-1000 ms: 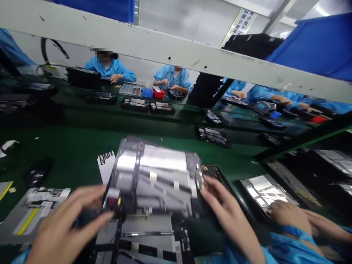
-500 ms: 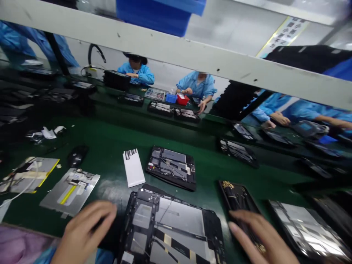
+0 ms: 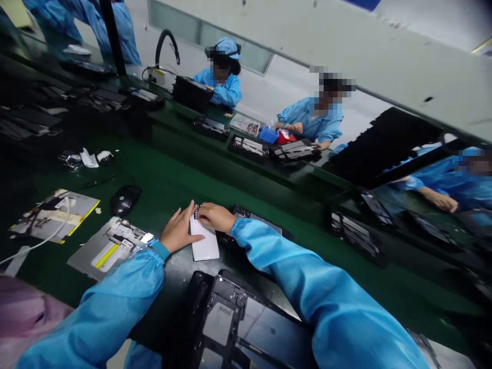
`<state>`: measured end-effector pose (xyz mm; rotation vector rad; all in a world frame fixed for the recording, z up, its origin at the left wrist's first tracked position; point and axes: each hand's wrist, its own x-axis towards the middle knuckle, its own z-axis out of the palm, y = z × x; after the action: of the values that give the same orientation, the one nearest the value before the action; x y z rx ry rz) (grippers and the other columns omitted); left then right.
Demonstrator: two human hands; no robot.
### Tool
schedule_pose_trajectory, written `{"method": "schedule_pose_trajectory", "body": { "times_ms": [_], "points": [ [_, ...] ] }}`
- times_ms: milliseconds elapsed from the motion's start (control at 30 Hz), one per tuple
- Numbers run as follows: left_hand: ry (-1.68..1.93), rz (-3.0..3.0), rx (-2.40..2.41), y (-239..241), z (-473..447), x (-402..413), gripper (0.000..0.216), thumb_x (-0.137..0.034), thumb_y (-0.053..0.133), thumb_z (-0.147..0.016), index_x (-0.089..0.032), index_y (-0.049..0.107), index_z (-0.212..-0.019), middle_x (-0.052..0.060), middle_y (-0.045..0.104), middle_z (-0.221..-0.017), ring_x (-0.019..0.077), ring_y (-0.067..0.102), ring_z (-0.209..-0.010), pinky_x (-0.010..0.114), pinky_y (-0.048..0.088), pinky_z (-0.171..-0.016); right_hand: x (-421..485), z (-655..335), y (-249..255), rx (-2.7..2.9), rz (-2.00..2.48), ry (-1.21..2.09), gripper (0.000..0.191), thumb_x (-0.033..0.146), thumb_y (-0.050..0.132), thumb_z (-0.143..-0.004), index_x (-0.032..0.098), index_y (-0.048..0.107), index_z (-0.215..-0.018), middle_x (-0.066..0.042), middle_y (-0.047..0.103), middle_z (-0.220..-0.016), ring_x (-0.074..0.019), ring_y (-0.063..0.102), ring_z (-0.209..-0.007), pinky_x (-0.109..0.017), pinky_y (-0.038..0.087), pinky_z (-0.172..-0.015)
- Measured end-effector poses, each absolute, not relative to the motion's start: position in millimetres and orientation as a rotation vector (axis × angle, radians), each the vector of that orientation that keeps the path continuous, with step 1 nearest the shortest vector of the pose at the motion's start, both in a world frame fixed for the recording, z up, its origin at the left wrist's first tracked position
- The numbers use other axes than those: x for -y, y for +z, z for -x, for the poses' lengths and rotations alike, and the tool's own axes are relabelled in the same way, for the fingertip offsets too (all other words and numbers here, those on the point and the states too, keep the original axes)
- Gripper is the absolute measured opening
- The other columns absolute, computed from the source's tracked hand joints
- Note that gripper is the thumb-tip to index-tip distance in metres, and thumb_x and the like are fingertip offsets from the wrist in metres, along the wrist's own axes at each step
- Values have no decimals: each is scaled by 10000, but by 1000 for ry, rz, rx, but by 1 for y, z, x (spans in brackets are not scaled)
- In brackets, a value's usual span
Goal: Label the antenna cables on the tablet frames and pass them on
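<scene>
A white sheet [image 3: 205,244] with small black sticker-like marks at its top lies on the green bench. My left hand [image 3: 179,230] is open, fingers spread, its thumb and fingertips along the sheet's left edge. Bent over the sheet's top, my right hand [image 3: 215,218] has its fingers drawn together at the black marks. Anything between those fingertips is hidden. Nearest to me is an opened tablet-like device [image 3: 219,323], its inner parts showing and partly covered by my right sleeve. A second opened device [image 3: 265,221] lies behind my right forearm.
To the left are a black computer mouse [image 3: 125,200], a grey panel with a yellow strip [image 3: 86,256] and another panel with a white cable [image 3: 79,207]. More opened devices [image 3: 353,233] lie to the right. Co-workers in blue [image 3: 313,115] sit across the bench.
Both hands have moved from around the near device to the white sheet, the right one crossing far to the left. The view has turned and tilted. A co-worker opposite has tilted up a device.
</scene>
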<state>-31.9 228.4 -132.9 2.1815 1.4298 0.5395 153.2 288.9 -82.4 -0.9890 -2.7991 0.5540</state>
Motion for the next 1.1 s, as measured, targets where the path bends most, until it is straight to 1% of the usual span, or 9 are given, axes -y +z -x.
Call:
{"method": "schedule_pose_trajectory", "body": {
  "times_ms": [167, 300, 433, 567, 667, 733, 767, 867, 1100],
  "points": [
    [539, -2162, -1435, -132, 29, -231, 1207, -544, 747, -754, -158, -20, -1601, 173, 339, -1613, 276, 359, -1484, 451, 144, -1261, -289, -143, -88, 2837, 991, 580, 145, 59, 594, -903, 92, 678, -1016, -134, 661, -1044, -226, 604, -998, -325, 452, -910],
    [535, -2162, -1408, -133, 28, -233, 1223, -542, 754, -738, -140, -11, -1603, 178, 351, -1607, 295, 329, -1496, 460, 120, -1260, -297, -139, -66, 2737, 1130, 641, 106, 21, 611, -846, 72, 670, -917, -105, 665, -928, -206, 603, -893, -314, 464, -865],
    [556, -2178, -1371, -129, 26, -238, 1111, -495, 728, -765, -138, 91, -1603, 177, 313, -1625, 322, 261, -1520, 489, 92, -1258, -279, -172, 3, 2506, 1267, 630, 162, 30, 492, -889, 103, 637, -879, -42, 637, -885, -155, 586, -852, -277, 461, -848],
    [682, -2177, -1377, -98, 27, -221, 805, -451, 612, -863, -134, 310, -1538, 172, 104, -1683, 352, 136, -1549, 521, 187, -1233, -172, -226, 88, 2372, 1078, 640, 141, 138, 487, -943, 167, 615, -891, 4, 605, -859, -122, 573, -779, -262, 491, -772],
    [877, -2196, -1300, -52, 34, -168, 427, -439, 486, -967, -235, 549, -1336, 79, 340, -1624, 268, 299, -1509, 493, 267, -1224, -55, -248, 111, 2362, 1082, 579, 141, 137, 497, -961, 233, 598, -939, -41, 647, -949, -170, 626, -884, -307, 555, -777],
    [1030, -2232, -1052, -24, 39, -117, 205, -381, 556, -964, -293, 644, -1127, 15, 655, -1333, 227, 532, -1347, 496, 346, -1196, 13, -247, 97, 2327, 1146, 510, 144, 115, 517, -964, 235, 591, -989, -70, 674, -986, -178, 649, -900, -299, 588, -746],
    [1036, -2288, -937, -14, 40, -91, 158, -366, 593, -953, -314, 652, -1090, -8, 707, -1227, 220, 599, -1266, 502, 380, -1177, 40, -242, 85, 2287, 1192, 451, 146, 103, 530, -957, 224, 590, -1013, -83, 682, -994, -185, 659, -904, -306, 601, -746],
    [1005, -2490, -784, -1, 36, -25, 136, -360, 683, -914, -295, 660, -1031, -16, 752, -1085, 215, 673, -1124, 476, 450, -1110, 89, -223, 43, 2124, 1321, 259, 177, 59, 550, -925, 183, 598, -1042, -113, 694, -987, -213, 681, -935, -343, 628, -776],
    [1004, -2643, -669, -14, 4, 18, 185, -189, 483, -1006, -227, 664, -1026, 22, 753, -1068, 197, 683, -1038, 391, 485, -961, 101, -200, 3, 2044, 1392, 36, 169, 33, 614, -885, 137, 636, -1017, -128, 715, -963, -247, 691, -936, -393, 630, -843]
  ]
}}
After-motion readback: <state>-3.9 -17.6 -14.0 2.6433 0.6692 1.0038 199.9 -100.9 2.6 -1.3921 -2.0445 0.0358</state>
